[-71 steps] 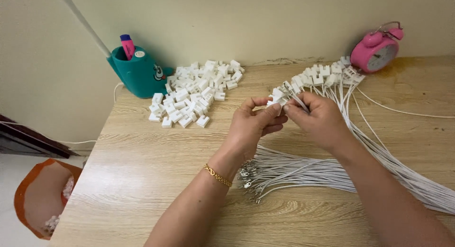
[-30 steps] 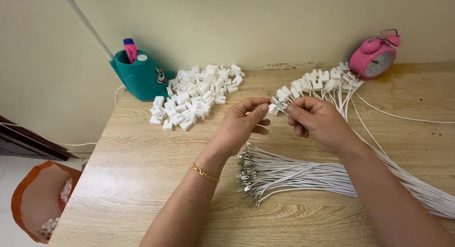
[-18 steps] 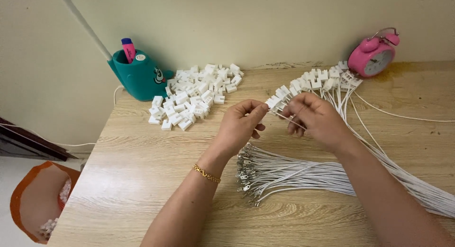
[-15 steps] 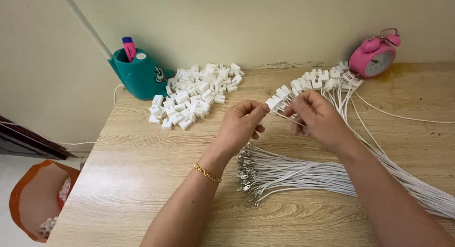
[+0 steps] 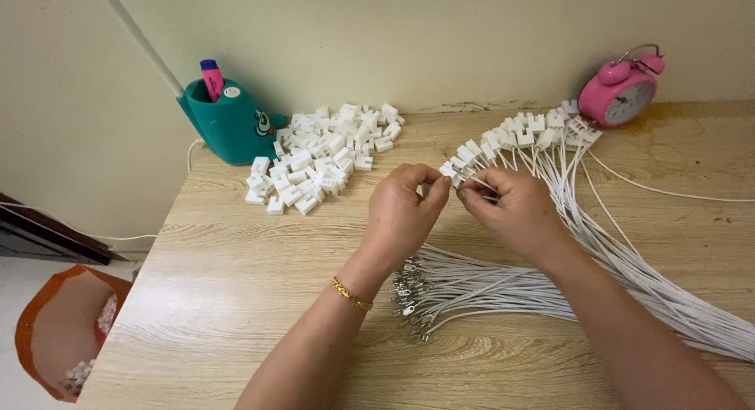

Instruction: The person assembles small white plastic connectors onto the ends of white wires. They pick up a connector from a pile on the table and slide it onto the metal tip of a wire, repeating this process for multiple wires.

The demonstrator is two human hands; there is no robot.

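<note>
Both the left hand (image 5: 405,213) and right hand (image 5: 515,209) pinch a white connector (image 5: 448,171); the teal holder (image 5: 228,127) holds a pink marker (image 5: 211,78).

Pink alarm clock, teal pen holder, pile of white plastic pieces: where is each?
Pink alarm clock (image 5: 621,95), head view, on its dial.
Teal pen holder (image 5: 228,127), head view, on its body.
Pile of white plastic pieces (image 5: 318,154), head view, mid-heap.

Matt wood table (image 5: 236,300); white plastic connectors (image 5: 314,162); glossy clock (image 5: 617,95).

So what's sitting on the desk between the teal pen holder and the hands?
In the head view, a pile of small white plastic connectors lies between the teal pen holder and the hands, left hand nearest it.
</note>
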